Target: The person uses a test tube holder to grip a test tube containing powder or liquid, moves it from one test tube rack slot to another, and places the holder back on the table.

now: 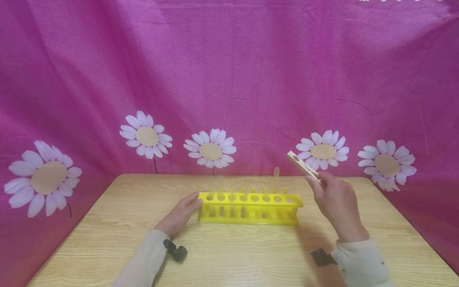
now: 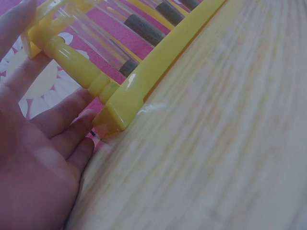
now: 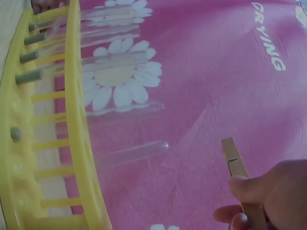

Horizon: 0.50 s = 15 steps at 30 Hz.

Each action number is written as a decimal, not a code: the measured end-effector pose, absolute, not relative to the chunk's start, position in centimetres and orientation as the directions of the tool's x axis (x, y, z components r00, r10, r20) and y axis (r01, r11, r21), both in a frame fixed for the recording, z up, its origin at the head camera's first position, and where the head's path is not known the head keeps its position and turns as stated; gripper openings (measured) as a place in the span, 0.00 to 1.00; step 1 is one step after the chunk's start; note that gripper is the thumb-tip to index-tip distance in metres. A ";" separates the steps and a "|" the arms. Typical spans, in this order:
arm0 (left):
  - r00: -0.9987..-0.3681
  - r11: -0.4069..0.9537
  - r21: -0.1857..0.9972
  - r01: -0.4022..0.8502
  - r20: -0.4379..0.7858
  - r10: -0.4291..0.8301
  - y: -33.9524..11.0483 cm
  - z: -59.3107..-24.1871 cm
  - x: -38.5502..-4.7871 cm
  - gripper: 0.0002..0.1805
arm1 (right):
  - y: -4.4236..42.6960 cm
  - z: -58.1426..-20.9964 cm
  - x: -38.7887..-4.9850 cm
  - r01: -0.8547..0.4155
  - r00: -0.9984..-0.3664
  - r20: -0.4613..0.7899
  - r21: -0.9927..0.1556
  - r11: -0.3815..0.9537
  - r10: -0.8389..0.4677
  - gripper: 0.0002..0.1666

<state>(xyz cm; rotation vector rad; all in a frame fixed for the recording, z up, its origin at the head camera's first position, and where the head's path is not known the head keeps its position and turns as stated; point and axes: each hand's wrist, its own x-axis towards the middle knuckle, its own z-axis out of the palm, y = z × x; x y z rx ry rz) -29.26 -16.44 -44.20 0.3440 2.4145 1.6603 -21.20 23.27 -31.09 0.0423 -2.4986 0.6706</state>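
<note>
A yellow test tube rack [image 1: 287, 218] stands upright on the table. My left hand [image 1: 182, 214] holds its left end, with the thumb near the top plate and fingers [image 2: 57, 115] behind the end post. Several clear test tubes [image 3: 120, 58] stand in the rack, and some have dark grey contents [image 2: 144, 29] at the bottom. Behind the rack's right half, one tube [image 1: 276, 174] points its rounded end upward. My right hand [image 1: 338, 205] grips a wooden test tube clamp [image 1: 300, 162] in the air, right of the rack and apart from it. The clamp's far end touches nothing.
The rack stands near the middle of a light wooden table [image 1: 247, 255]. A magenta cloth [image 1: 236, 79] with printed white daisies hangs behind and beside the table. Black wrist cameras [image 1: 175, 251] sit on both sleeves.
</note>
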 end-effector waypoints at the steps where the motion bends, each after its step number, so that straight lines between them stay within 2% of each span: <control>1: -0.955 0.348 0.934 0.082 -0.026 0.294 -16.4 -44.2 -29.2 0.41 | 23.4 -31.0 -21.2 -0.154 -0.854 0.507 -0.459 0.875 0.116 0.13; 15: -0.958 0.342 0.936 0.086 -0.017 0.288 -16.4 -44.3 -29.3 0.43 | 25.7 -31.1 -21.5 -0.015 -0.919 0.346 -0.505 0.863 0.187 0.18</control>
